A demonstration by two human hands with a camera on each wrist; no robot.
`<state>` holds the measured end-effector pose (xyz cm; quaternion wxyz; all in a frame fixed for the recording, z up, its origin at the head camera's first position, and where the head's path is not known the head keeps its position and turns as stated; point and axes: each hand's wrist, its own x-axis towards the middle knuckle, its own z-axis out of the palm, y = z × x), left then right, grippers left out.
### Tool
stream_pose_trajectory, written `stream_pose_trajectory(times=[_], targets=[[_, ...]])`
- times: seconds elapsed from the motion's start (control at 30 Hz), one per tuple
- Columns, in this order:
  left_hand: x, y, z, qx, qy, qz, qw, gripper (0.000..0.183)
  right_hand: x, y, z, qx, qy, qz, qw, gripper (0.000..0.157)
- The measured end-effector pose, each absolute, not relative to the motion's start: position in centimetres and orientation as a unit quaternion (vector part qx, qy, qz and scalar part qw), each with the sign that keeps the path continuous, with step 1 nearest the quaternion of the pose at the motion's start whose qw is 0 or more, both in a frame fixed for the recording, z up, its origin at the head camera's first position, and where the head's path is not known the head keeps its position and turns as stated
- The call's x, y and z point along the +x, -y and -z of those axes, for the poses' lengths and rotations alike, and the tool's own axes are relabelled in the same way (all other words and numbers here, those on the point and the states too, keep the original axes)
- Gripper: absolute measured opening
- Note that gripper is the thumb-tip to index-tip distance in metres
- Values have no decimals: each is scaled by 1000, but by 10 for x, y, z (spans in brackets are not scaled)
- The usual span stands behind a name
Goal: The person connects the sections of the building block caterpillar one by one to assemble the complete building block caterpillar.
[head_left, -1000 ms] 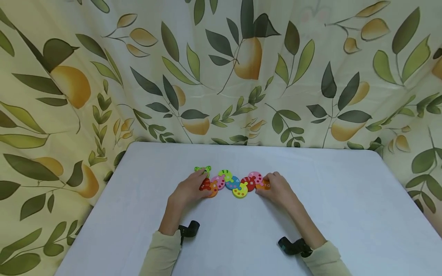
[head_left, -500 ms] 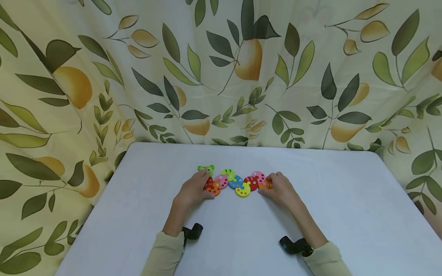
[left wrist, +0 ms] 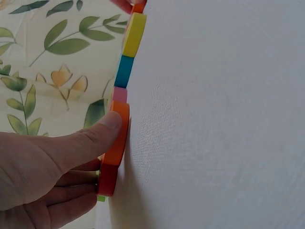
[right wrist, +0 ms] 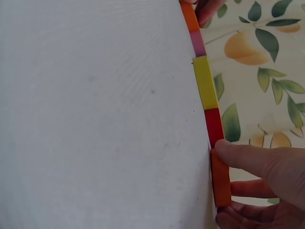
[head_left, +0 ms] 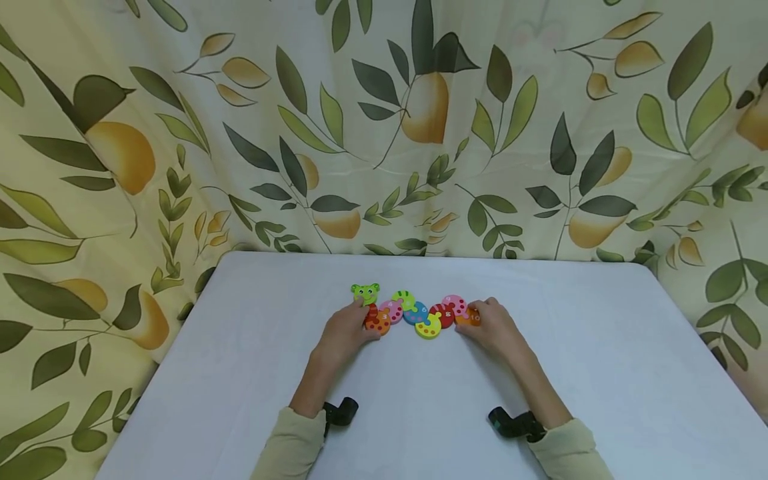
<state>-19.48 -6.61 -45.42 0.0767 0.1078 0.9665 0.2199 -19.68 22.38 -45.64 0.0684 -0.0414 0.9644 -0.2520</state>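
A caterpillar jigsaw puzzle [head_left: 415,313] of interlocked, colourful round pieces lies in a wavy row on the table. Its green head piece [head_left: 365,293], with a painted face, is at the left end. My left hand [head_left: 343,331] grips that end: in the left wrist view, the thumb presses the edge of an orange piece [left wrist: 120,136] and the fingers reach round the far side by a red piece [left wrist: 108,180]. The right hand [head_left: 495,328] pinches the orange tail piece [right wrist: 220,179] between thumb and fingers, covering part of it in the head view.
A white-covered table [head_left: 420,407] lies beneath, its far edge just behind the puzzle. A curtain [head_left: 384,133] printed with leaves and fruit hangs behind and to the sides. Each wrist wears a black camera [head_left: 342,412] near the sleeve.
Both hands have shifted slightly to the right, and the whole puzzle has slid along with them, still joined. More of the green head piece shows beyond the left fingers now.
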Motion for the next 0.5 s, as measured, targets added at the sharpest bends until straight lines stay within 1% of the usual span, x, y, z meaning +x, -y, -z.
stream_pose_trajectory(times=[0.2, 0.5], targets=[[-191, 63, 451, 103, -967, -223, 74, 63, -196, -226, 456, -40, -966, 245, 77, 58], [-191, 61, 453, 96, -967, -223, 78, 63, -196, -225, 456, -46, -968, 238, 71, 58]])
